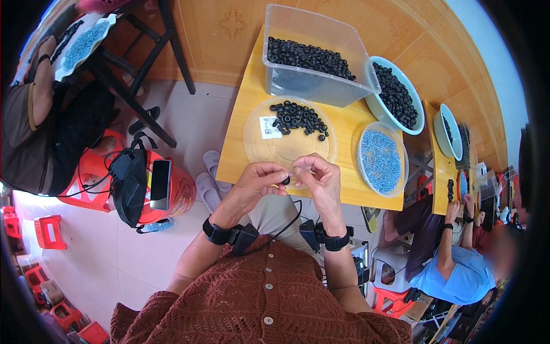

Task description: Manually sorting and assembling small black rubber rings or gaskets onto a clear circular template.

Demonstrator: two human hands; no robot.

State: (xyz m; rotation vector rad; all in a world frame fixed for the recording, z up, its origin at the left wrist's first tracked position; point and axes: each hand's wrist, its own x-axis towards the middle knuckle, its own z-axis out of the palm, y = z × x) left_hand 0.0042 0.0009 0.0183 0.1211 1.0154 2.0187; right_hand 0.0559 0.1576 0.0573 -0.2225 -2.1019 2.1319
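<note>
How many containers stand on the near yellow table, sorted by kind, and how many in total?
Clear rectangular plastic tub of black rings: 1
Clear round plastic lid with some black rings: 1
Round bowl of black rings: 1
Clear round dish of blue pieces: 1
Total: 4

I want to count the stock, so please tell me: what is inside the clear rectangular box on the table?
The clear rectangular box holds a layer of small black rings across its floor. How deep the layer is, and anything beneath it, cannot be seen.

A rust-brown openwork knit cardigan [258, 298] with pale round buttons; black wrist straps [220, 233] carrying small boxes and thin black cables.
</note>
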